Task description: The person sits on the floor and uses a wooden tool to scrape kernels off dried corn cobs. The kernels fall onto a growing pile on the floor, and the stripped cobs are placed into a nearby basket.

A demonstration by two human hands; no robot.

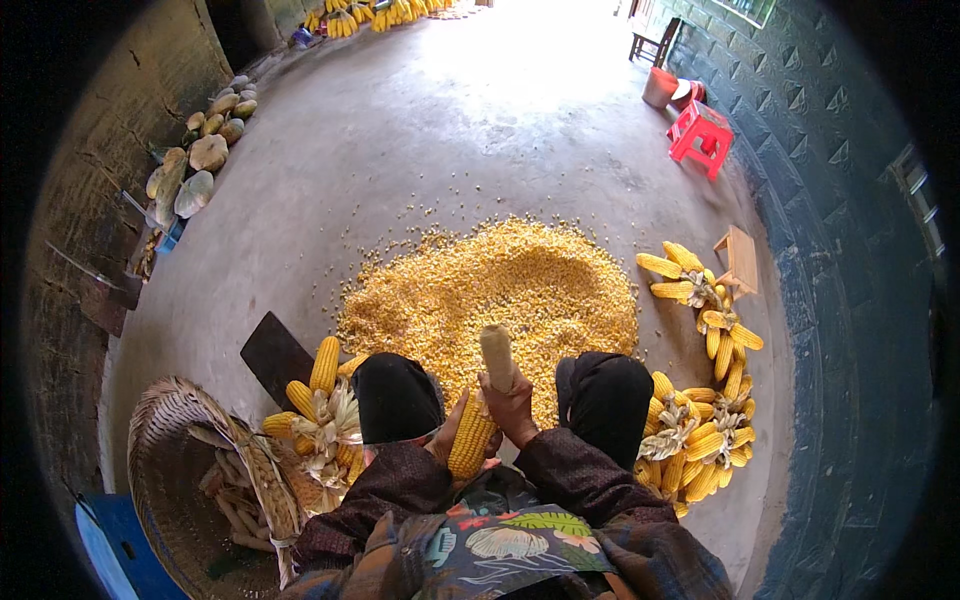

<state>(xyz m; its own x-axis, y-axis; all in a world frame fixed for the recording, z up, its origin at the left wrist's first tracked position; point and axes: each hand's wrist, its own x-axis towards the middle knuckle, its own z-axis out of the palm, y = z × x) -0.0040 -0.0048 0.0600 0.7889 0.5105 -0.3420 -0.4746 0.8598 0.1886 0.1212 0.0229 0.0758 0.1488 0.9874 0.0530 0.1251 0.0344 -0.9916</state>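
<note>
Between my knees, my left hand [446,436] is closed around a yellow ear of corn [472,438] whose kernels are still on. My right hand [514,405] grips a pale bare corncob [496,352], its blunt end pointing away from me. The two cobs meet where my hands come together. Beneath and beyond them, a broad heap of loose corn kernels [495,285] lies on the concrete floor. Part of my left hand is hidden behind the ear.
A woven basket [180,390] holding bare cobs [236,502] stands at left, beside husk-tied corn ears [324,367] and a dark board [274,360]. More tied ears [701,435] lie at right near a wooden stool [741,259]. Pumpkins [208,152] line the left wall; a red plastic stool [701,135] stands far right.
</note>
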